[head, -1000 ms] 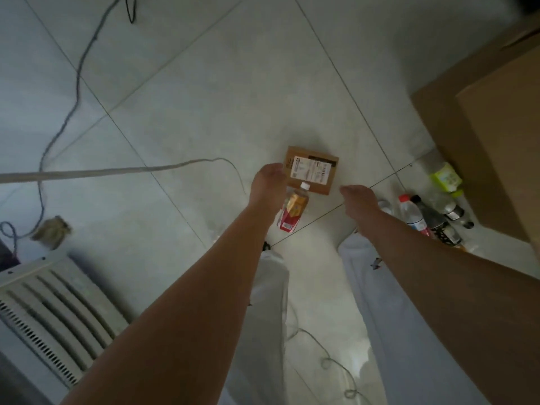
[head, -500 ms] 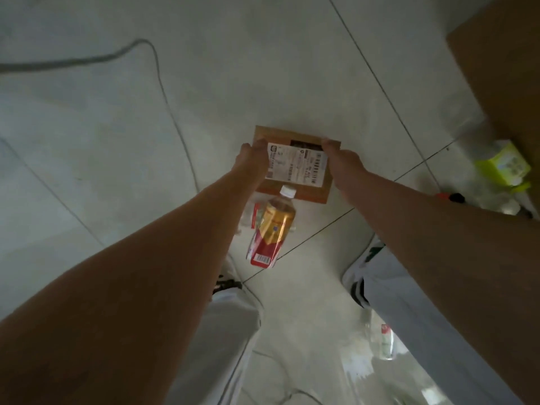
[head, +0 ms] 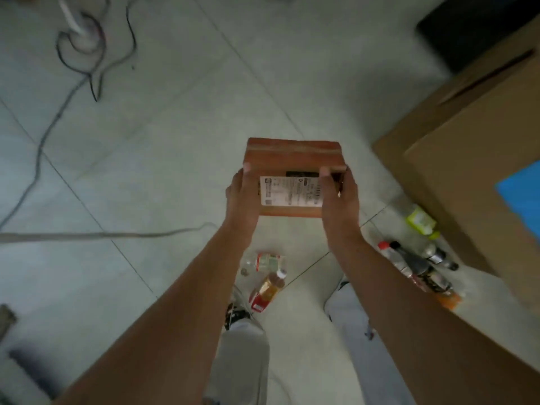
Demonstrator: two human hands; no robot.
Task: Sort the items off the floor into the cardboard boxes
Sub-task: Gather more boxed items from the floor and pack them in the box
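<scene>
I have the small parcel (head: 292,176) pinned between both hands, up off the floor (head: 175,127) at the centre of my view. My left hand (head: 242,197) curls round its left side and my right hand (head: 339,197) round its right, with a digit of each hooked over the labelled top face.

It is mostly a sideways squeeze, so if either palm eases, I judge the parcel could slide out and drop on the amber bottle (head: 270,287) lying at 6 o'clock, between my feet.

The big cardboard box (head: 473,159) sits at 3 o'clock. I cannot make out its opening from here, so a hasty swing that way might knock a parcel corner against its wall.

A cluster of bottles (head: 418,264) lies at 4 o'clock beside my right foot, and a step there could send them rolling. A cable (head: 87,235) runs across at 8 o'clock, and it could trip me if I step back.
</scene>
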